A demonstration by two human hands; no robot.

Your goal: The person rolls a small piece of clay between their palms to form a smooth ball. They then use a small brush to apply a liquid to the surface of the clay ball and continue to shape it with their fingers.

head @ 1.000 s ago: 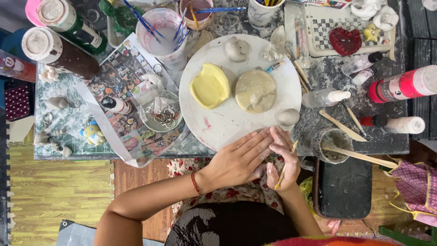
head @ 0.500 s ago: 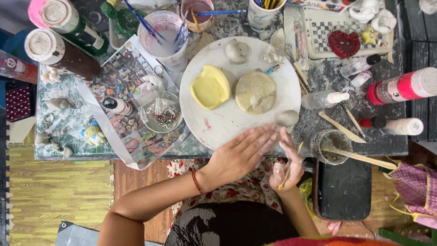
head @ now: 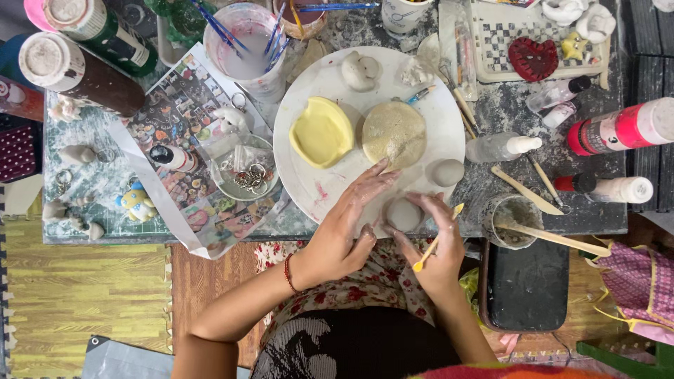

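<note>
Both hands have come up since a moment ago: they hung off the near edge of the desk (head: 533,112), and now we have them on the white round plate (head: 309,182) at a small grey clay ball (head: 404,213). Our left hand (head: 344,235) lies flat, palm down, its fingers (head: 372,179) stretched together toward the tan clay disc (head: 394,133), the thumb side just beside the ball. Our right hand (head: 435,245) curls round the ball from the right, fingertips touching it, while its lower fingers are clamped on a thin yellow modelling stick (head: 437,242) that points up and to the right. The ball sits on the plate's near rim, between the two hands.

Farther back on the plate we see a yellow shallow mould (head: 321,132) left of the disc, a second small clay lump (head: 447,172) to the right, and a rough clay figure (head: 360,70) near the far rim. Left of the plate stands a glass bowl of metal rings (head: 243,168) on a printed sheet (head: 175,119). To the right lie a squeeze bottle (head: 500,147), wooden sticks (head: 523,189) and a red paint bottle (head: 621,128). A red heart (head: 533,57) rests on a checkered tray (head: 491,42).
</note>
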